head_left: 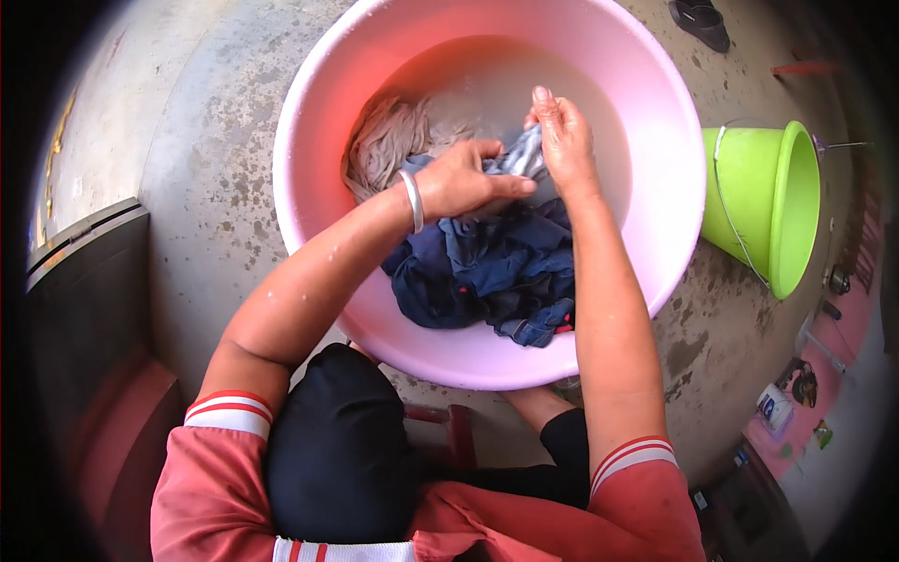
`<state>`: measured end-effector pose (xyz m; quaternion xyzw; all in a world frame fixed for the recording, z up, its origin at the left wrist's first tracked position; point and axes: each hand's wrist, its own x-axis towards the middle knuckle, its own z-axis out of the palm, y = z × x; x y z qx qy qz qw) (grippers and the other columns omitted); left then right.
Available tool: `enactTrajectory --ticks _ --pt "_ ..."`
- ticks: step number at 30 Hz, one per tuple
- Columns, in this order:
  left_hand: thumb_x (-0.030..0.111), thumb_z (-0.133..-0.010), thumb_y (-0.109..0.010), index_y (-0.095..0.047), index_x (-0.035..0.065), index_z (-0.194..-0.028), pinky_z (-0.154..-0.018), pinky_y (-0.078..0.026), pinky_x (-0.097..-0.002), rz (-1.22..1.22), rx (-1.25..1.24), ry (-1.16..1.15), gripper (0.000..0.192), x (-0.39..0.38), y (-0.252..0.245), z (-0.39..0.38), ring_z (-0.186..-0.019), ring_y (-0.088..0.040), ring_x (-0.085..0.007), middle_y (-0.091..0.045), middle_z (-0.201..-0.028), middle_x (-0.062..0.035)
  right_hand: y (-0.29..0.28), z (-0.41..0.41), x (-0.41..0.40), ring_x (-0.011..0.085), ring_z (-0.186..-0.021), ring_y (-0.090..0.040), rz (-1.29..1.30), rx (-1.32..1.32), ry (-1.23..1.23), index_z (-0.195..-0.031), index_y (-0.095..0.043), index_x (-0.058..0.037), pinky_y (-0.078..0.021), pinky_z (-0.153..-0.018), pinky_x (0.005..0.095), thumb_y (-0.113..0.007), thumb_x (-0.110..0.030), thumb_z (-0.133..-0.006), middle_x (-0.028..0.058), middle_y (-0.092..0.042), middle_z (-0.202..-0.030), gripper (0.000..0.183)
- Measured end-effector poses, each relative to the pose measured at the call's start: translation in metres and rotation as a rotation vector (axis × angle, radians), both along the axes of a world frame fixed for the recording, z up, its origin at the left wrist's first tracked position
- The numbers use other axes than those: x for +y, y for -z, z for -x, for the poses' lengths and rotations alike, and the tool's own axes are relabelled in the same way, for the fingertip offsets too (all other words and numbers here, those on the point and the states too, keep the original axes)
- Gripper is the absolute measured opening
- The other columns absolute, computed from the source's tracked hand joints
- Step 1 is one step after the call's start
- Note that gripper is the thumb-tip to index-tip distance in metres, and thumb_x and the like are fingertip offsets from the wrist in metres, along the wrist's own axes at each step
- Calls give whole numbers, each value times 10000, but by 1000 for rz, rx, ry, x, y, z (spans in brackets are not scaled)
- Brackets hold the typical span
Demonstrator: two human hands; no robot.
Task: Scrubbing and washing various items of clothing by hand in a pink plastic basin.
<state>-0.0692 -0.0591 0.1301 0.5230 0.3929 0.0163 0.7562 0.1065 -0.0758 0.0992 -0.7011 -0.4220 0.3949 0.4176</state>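
A pale blue-grey wet cloth point(522, 156) is bunched between my hands over a large pink plastic basin point(667, 161). My right hand point(564, 140) grips its upper end, thumb up. My left hand point(460, 179), with a silver-coloured bangle at the wrist, is loosely around the cloth's other end; its thumb is stretched out and some fingertips are hidden. Cloudy water point(484, 84) fills the basin's bottom. Beige fabric point(386, 144) lies half sunk at the left. Dark blue garments point(491, 270), some apparently denim, are heaped against the near side of the basin.
A lime-green bucket point(744, 190) with a wire handle stands right of the basin. A dark shoe point(700, 24) lies on the stained concrete floor point(232, 140). A dark piece of furniture point(91, 281) is at left; a red stool frame point(460, 435) shows below me.
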Motion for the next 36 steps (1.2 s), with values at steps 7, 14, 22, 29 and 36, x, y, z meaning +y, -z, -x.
enactTrajectory --ticks 7,14,22,29,36 --pt "193 -839 -640 -593 25 -840 -626 -521 -270 265 -346 -797 174 32 -2 10 -687 -622 -150 -643 -807 -62 20 -20 -48 82 -828 -551 272 145 -342 -923 -636 -9 -447 -786 237 -724 -366 -798 14 -619 -855 389" --pt "157 -904 -555 -513 48 -954 -651 -505 -315 580 -491 -825 127 16 94 28 -692 -587 -187 -608 -837 -93 -16 82 -24 120 -764 -571 -298 258 -136 -995 -548 -34 -485 -698 276 -635 -303 -877 64 -594 -833 306" --pt "308 -927 -470 -575 96 -831 -709 -437 -342 657 -219 -970 255 -12 50 -33 -755 -534 -182 -587 -779 -49 -9 70 -7 389 -596 -606 -90 -273 70 -722 -617 -16 -474 -542 465 -456 -230 -916 199 -590 -605 331" --pt "336 -953 -455 -571 82 -873 -710 -483 -318 707 -485 -691 290 -7 47 -23 -741 -580 -177 -608 -807 -61 -11 76 -18 429 -618 -573 -267 -581 25 -633 -564 -10 -463 -558 491 -440 -234 -931 238 -570 -631 393" --pt "254 -877 -635 -564 78 -834 -656 -495 -242 267 -317 -372 195 11 -2 15 -701 -600 -99 -612 -808 -15 -6 -2 -21 134 -694 -551 52 38 -357 -776 -615 13 -445 -655 314 -605 -418 -872 62 -589 -684 441"
